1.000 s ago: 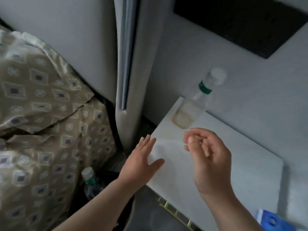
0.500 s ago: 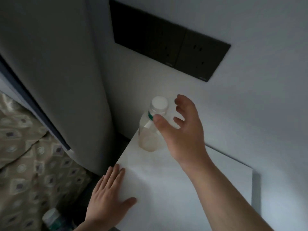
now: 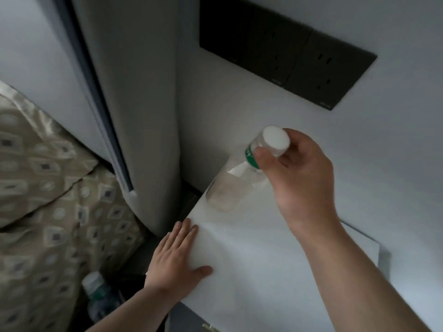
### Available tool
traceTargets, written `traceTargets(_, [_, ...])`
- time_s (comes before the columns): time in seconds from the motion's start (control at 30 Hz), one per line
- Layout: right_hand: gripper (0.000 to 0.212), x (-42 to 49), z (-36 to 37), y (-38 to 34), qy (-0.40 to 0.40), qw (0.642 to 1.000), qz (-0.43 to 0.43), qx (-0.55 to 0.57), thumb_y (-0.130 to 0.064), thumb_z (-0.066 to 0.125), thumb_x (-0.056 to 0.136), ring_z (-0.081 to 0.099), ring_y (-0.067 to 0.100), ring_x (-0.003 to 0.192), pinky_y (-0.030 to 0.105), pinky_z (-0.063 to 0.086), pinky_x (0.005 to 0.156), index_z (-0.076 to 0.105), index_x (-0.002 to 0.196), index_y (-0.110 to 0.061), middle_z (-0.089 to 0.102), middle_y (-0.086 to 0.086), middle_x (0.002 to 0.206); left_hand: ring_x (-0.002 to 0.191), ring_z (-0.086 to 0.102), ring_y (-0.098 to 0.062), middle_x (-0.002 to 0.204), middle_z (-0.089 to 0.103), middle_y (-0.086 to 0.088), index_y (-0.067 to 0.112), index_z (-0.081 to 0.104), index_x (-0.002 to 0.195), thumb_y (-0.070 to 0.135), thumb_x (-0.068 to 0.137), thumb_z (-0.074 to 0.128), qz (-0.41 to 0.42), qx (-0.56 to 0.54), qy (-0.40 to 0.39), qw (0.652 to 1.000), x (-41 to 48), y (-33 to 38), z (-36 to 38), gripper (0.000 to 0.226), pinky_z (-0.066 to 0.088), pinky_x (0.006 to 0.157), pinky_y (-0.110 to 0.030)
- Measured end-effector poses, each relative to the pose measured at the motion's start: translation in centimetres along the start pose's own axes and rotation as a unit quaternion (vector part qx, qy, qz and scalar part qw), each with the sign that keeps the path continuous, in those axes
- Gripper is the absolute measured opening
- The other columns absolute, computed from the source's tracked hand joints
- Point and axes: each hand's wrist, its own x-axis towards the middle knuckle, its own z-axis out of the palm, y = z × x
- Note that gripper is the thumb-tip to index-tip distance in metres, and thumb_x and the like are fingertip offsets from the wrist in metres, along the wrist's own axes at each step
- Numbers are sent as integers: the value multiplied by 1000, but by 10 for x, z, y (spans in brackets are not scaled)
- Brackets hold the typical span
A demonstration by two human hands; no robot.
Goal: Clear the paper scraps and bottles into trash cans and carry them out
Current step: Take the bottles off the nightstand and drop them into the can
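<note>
The right hand [image 3: 299, 178] holds the clear plastic bottle [image 3: 227, 188] at its top end. The thumb [image 3: 263, 159] presses on the neck just under the white cap [image 3: 275, 141], on the green band [image 3: 250, 159], and the other fingers are curled around the far side of the neck, so the grip is closed tight on it. The body of the bottle hangs out of the hand to the lower left. The bottle is tilted: its long axis runs from the base at lower left to the cap at upper right, and the cap points up toward the camera. The base is at the far left corner of the white table [image 3: 263, 271], near the wall; whether it touches the top, I cannot tell. The left hand [image 3: 175, 262] lies flat on the left edge of the table, fingers straight and together, thumb spread, holding nothing. A second bottle [image 3: 96, 286] with a white cap stands low in the dark gap between the table and the patterned bedcover [image 3: 48, 200]. A black socket panel [image 3: 287, 56] is on the wall above.
</note>
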Motion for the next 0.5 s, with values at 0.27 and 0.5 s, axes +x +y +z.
traceTargets(0.27, [27, -65, 24, -17, -32, 999, -7, 26, -14, 75, 77, 68, -2, 89, 8, 49, 75, 66, 101, -18, 74, -9, 94, 138, -29, -10, 148, -29, 14, 34, -12, 147, 57, 90, 40, 6, 9, -73, 997, -28, -11, -11, 80, -10, 118, -37])
traceTargets(0.5, [30, -118, 91, -32, -115, 993, -20, 36, -22, 76, 75, 68, 3, 93, 16, 52, 81, 64, 101, -24, 73, -10, 97, 113, 62, -15, 134, 54, -6, 30, 56, 114, 45, 70, 42, 1, 13, -131, 991, -167, -98, 30, 48, 41, 95, -15])
